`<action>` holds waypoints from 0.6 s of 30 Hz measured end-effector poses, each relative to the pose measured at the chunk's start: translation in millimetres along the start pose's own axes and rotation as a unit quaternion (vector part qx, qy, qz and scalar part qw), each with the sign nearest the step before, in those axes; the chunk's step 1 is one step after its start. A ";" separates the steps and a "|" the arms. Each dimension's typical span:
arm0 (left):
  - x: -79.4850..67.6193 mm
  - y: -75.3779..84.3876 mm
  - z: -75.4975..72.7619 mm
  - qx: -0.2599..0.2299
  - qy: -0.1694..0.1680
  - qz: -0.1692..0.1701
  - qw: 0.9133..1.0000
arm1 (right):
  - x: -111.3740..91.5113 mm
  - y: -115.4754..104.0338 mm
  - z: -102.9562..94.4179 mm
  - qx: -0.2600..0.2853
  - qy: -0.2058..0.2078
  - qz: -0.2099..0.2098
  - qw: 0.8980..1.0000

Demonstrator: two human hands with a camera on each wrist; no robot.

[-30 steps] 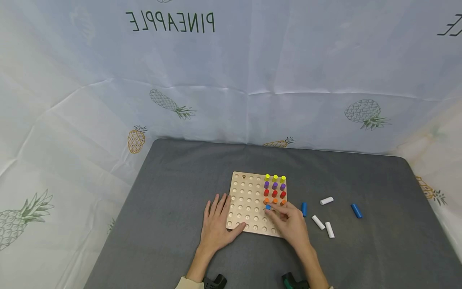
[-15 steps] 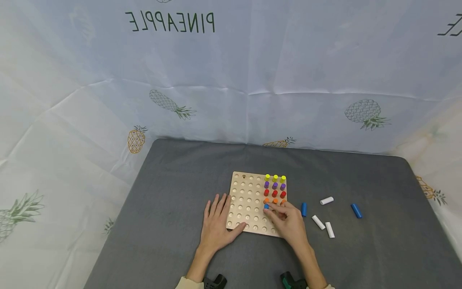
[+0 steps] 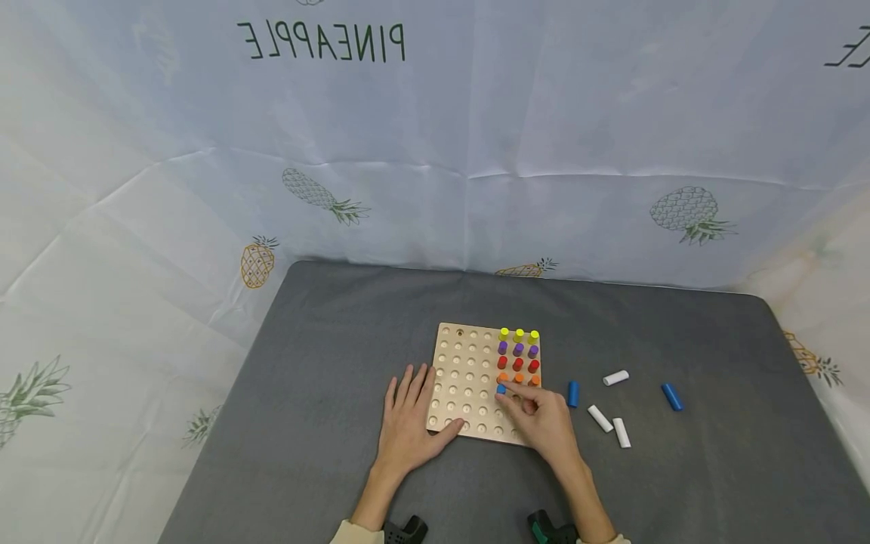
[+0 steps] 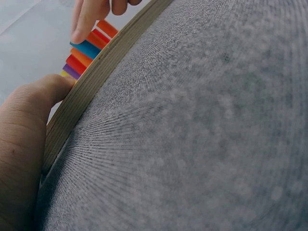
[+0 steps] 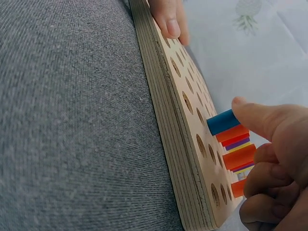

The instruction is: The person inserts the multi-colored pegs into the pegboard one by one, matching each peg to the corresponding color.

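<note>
A square wooden pegboard (image 3: 451, 389) with rows of round holes lies on the table. At its far right stand short rows of yellow, purple, red and orange pegs (image 3: 519, 364), one colour per row. A blue peg (image 5: 223, 122) stands upright at a hole just in front of the leftmost orange peg. My right hand (image 3: 549, 425) pinches the top of this blue peg between thumb and index finger, the other fingers curled. My left hand (image 3: 408, 423) rests with spread fingers along the board's left edge, its thumb over the front-left corner.
Right of the board lie a blue peg (image 3: 573, 394), another blue peg (image 3: 671, 397) farther right, and between them three white pegs (image 3: 615, 378). A grey cloth covers the table (image 3: 353, 317). A pineapple-print curtain (image 3: 435, 219) hangs behind it.
The blue peg's top has shifted slightly left, with my right fingers still pinching it. My left hand, the board and the loose pegs have stayed in place.
</note>
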State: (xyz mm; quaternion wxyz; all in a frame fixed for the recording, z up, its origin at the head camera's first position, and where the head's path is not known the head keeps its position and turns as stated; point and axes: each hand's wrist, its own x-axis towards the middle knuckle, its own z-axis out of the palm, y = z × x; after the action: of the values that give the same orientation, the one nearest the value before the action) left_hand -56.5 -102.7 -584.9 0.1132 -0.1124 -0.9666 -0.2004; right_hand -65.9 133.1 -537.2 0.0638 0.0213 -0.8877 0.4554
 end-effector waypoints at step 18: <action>0.0 -0.3 0.8 -0.003 0.009 0.004 1.000 | 0.4 -0.2 0.5 -0.013 -0.049 0.021 0.998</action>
State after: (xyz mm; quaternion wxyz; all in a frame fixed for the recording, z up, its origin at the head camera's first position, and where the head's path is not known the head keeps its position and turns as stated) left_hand -56.8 -102.6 -585.7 0.1228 -0.1149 -0.9644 -0.2042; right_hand -66.3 132.6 -537.3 0.0106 0.0237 -0.8960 0.4433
